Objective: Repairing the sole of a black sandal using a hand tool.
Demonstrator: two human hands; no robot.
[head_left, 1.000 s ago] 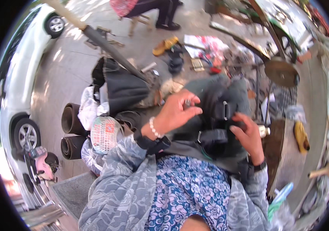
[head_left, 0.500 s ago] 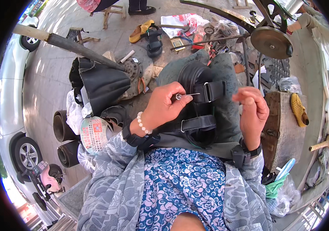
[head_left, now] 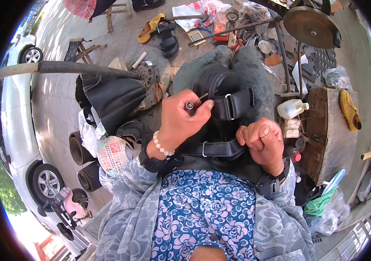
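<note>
A black leather sandal (head_left: 212, 81) with buckled straps rests across my lap. My left hand (head_left: 177, 121) is wrapped round a small awl (head_left: 189, 105), its dark handle end poking out between the fingers. The awl's thin metal shaft points up toward the sandal's upper edge; whether the tip touches the leather I cannot tell. Right of the lower strap (head_left: 222, 148), my right hand (head_left: 263, 141) is closed with its fingers curled. What those fingers pinch, if anything, is too small to make out.
A black boot-shaped leather piece (head_left: 116, 102) leans at left below a long pole (head_left: 85, 68). A wooden box (head_left: 339, 130) with a yellow shoe (head_left: 349, 108) on it stands at right, near a white bottle (head_left: 291, 108). A machine wheel (head_left: 311, 28) rises at far right.
My right hand has come down and left toward the sandal's lower strap, its fingers curling tighter. My left hand with the awl has shifted slightly left, and the awl's shaft now angles up more.
</note>
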